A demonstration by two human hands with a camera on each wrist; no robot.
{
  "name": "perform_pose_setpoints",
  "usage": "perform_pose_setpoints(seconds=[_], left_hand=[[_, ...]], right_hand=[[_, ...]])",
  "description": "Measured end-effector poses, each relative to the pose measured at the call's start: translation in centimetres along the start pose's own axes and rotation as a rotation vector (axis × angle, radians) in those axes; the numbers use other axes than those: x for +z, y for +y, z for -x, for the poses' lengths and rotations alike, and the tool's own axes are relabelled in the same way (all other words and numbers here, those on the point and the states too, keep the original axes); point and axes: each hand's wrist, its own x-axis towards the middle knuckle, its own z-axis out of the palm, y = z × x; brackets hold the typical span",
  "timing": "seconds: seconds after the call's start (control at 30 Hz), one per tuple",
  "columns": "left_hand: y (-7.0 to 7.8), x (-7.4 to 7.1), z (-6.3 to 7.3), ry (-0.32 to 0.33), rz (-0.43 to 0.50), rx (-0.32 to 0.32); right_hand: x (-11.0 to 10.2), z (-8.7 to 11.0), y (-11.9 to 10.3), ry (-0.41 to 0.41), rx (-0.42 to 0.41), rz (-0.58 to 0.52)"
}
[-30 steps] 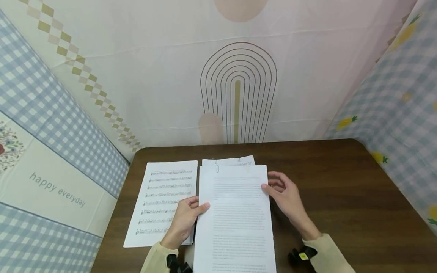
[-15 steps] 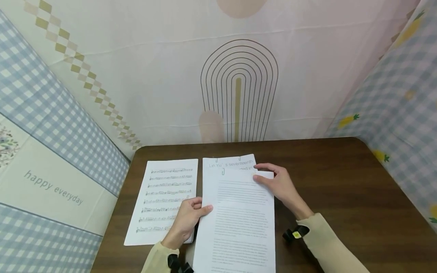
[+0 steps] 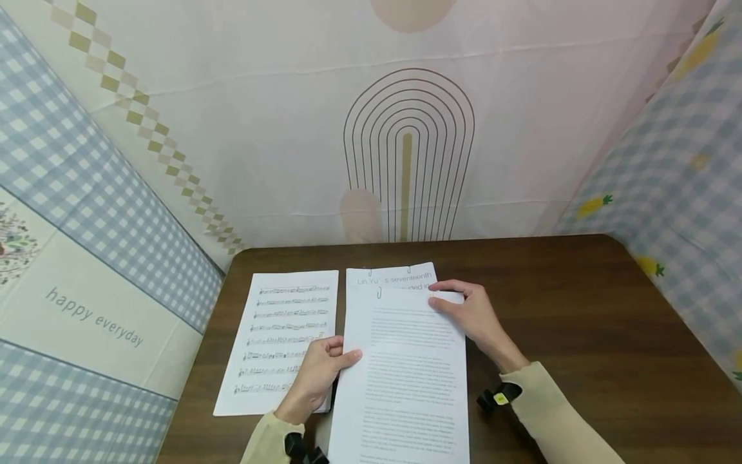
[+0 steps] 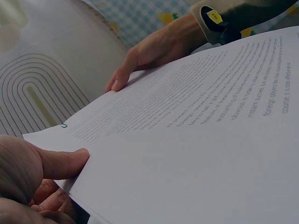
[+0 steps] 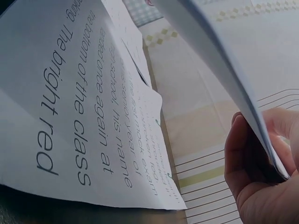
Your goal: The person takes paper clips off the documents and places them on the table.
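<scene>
My left hand (image 3: 315, 370) pinches the left edge of a clipped stack of printed paper (image 3: 411, 386), thumb on top and fingers beneath. At the upper right corner of the same stack, my right hand (image 3: 475, 316) grips it between thumb and fingers. A green paper clip (image 4: 64, 125) sits on its top edge in the left wrist view. Behind and under it lies another set of sheets (image 3: 391, 277) in large print, with two clips along its top. The right wrist view shows the held stack (image 5: 219, 56) raised above the large-print page (image 5: 93, 116).
Sheet music (image 3: 278, 335) lies to the left on the dark wooden table (image 3: 580, 322), partly behind my left hand. A patterned cloth (image 3: 290, 161) hangs along the far edge, and checked cloths (image 3: 666, 187) border both sides.
My right hand has moved from the stack's right edge to its upper right corner. The held stack has shifted slightly down and right, uncovering large print behind it. My left hand keeps its hold.
</scene>
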Motion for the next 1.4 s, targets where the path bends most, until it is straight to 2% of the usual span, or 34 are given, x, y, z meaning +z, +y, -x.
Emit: perform_pose_setpoints(seconds=[0.17, 0.57, 1.0, 1.4], left_hand=[[-0.09, 0.04, 0.06, 0.0, -0.004, 0.006], [-0.07, 0.19, 0.11, -0.009, -0.017, 0.01], [-0.29, 0.31, 0.08, -0.008, -0.038, 0.022], [-0.26, 0.32, 0.09, -0.032, -0.033, 0.023]], right_hand=[[0.12, 0.15, 0.04, 0.017, 0.033, 0.003], [0.32, 0.2, 0.26, 0.063, 0.055, -0.002], [0.06, 0.22, 0.41, 0.071, 0.093, 0.005], [-0.24, 0.25, 0.81, 0.079, 0.088, -0.015]])
